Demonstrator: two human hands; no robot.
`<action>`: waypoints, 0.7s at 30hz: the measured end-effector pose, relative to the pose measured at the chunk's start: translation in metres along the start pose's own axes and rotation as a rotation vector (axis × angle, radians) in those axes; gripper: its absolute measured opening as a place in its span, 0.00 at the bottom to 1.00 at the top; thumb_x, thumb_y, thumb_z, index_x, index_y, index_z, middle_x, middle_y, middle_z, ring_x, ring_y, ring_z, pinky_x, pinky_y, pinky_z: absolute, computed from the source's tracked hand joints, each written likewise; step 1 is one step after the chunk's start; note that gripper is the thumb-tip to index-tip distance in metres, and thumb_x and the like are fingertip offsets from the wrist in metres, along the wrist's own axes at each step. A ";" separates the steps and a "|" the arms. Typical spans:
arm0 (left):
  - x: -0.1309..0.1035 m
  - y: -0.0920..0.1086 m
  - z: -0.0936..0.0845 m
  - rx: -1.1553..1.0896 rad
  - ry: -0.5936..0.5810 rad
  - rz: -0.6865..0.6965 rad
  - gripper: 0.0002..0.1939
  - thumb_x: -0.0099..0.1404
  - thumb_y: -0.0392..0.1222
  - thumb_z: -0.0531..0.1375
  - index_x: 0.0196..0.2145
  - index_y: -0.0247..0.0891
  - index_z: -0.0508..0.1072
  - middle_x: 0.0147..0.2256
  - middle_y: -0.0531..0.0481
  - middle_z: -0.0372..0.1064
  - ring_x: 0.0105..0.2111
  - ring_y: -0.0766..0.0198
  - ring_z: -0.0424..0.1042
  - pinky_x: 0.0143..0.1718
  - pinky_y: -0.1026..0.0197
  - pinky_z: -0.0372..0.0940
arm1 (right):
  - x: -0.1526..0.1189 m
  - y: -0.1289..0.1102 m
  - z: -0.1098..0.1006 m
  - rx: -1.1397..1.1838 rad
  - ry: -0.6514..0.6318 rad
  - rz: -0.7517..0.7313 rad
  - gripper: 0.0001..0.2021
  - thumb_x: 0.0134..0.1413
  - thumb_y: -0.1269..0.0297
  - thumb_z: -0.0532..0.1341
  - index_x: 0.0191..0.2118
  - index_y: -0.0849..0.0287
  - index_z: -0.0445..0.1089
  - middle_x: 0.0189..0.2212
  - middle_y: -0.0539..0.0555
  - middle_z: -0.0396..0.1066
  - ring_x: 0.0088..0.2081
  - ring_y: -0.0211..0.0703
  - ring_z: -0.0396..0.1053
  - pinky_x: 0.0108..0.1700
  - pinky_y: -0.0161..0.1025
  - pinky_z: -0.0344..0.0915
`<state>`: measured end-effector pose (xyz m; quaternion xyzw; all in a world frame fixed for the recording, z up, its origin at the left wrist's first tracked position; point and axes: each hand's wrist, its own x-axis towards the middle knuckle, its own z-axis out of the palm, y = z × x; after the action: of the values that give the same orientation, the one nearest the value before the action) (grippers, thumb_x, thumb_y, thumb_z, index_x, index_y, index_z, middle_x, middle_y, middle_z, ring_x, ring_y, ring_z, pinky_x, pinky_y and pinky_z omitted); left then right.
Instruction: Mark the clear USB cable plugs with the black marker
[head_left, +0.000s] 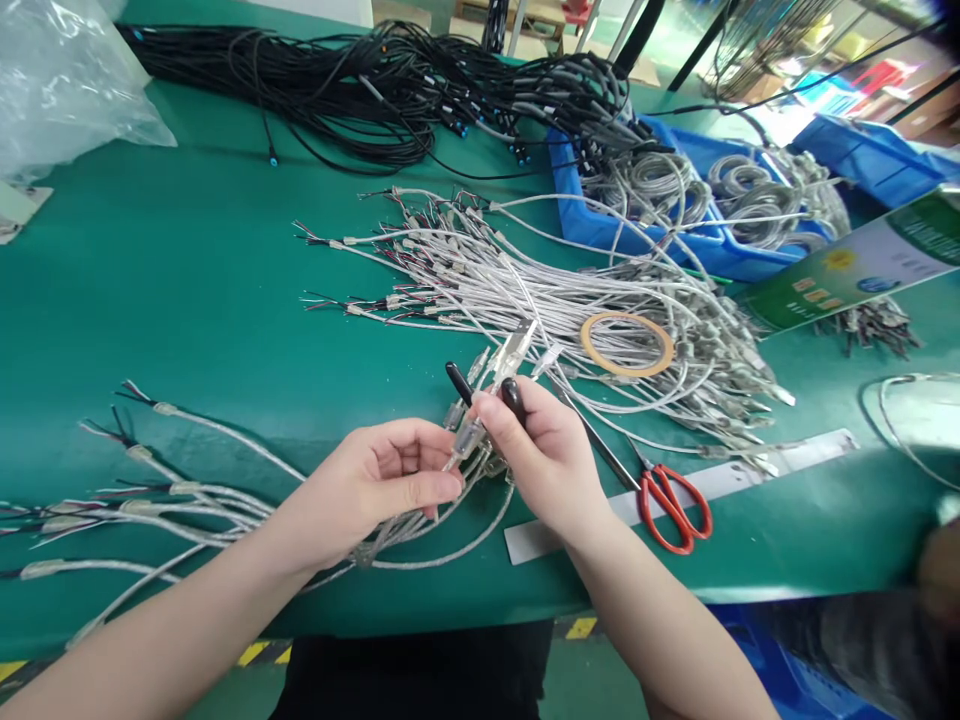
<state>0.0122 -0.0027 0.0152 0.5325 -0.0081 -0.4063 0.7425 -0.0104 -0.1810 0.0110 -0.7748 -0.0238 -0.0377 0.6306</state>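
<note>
My left hand (394,475) is closed, thumb and fingers pinching a clear-jacketed cable just below its plug. My right hand (551,455) is closed on the clear-bodied USB plug (516,350), whose metal end points up and away. Two black-coated ends (459,384) of something stick out by the right thumb; its kind is hidden. Below the hands lies a small bundle of similar cables (240,510), stripped wire ends fanned to the left. More plugs cluster behind my fingers, partly covered. Red-handled scissors (675,508) lie right of my right hand, beside a steel ruler (795,455).
A large pile of grey cables (517,290) lies ahead, with a tape roll (628,344) on it. Black cables (360,95) line the back. Blue bins (577,220) hold coiled cables. A green-and-white box (862,265) stands right; a plastic bag (67,90) sits far left.
</note>
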 end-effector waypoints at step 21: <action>-0.003 -0.001 -0.005 0.038 0.070 0.107 0.06 0.60 0.38 0.67 0.30 0.34 0.73 0.25 0.53 0.74 0.25 0.70 0.73 0.29 0.73 0.69 | -0.007 -0.003 -0.004 0.056 -0.303 0.003 0.18 0.71 0.57 0.48 0.58 0.60 0.60 0.31 0.50 0.66 0.31 0.33 0.65 0.36 0.33 0.61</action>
<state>0.0118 0.0025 0.0137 0.5592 -0.0181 -0.3468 0.7528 -0.0176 -0.1839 0.0145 -0.7537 -0.1188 0.0814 0.6412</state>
